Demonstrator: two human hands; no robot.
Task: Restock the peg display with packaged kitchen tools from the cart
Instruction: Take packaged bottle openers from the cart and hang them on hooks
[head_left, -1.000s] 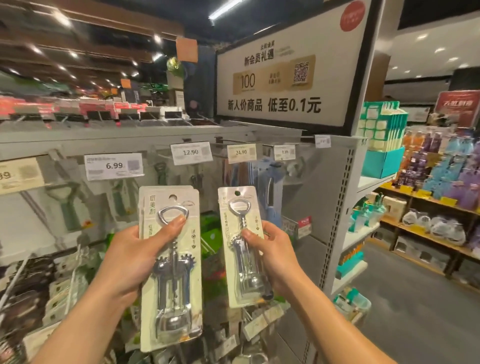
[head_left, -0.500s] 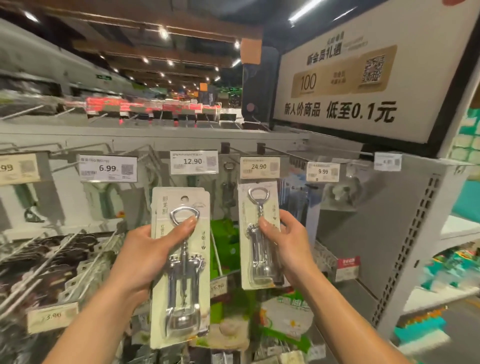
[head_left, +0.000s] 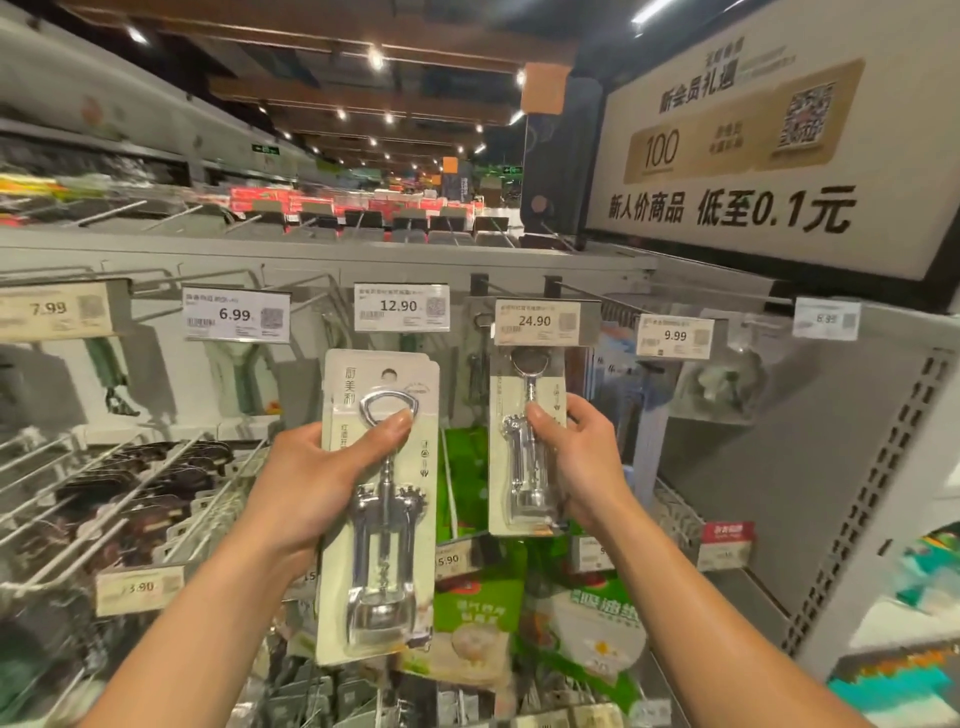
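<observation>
My left hand (head_left: 317, 483) grips a stack of carded wing corkscrew packs (head_left: 379, 525), thumb across the front, held upright below the 12.90 price tag (head_left: 401, 306). My right hand (head_left: 576, 457) pinches a single carded corkscrew pack (head_left: 519, 467) by its right edge. That pack's top sits just under the 24.90 price tag (head_left: 537, 322), at the tip of that peg hook (head_left: 480, 291); whether the hang hole is on the peg cannot be told.
The grey pegboard display (head_left: 779, 467) carries more hooks with peelers (head_left: 239, 374) and tags 7.99, 6.99, 9.99. Lower wire hooks at left hold dark packs (head_left: 130, 493). Green bagged goods (head_left: 478, 597) hang below. A large white sign (head_left: 753, 145) stands upper right.
The view swung left and closer to the pegs. My right hand raised its corkscrew pack up to the 24.90 hook. My left hand kept its packs steady.
</observation>
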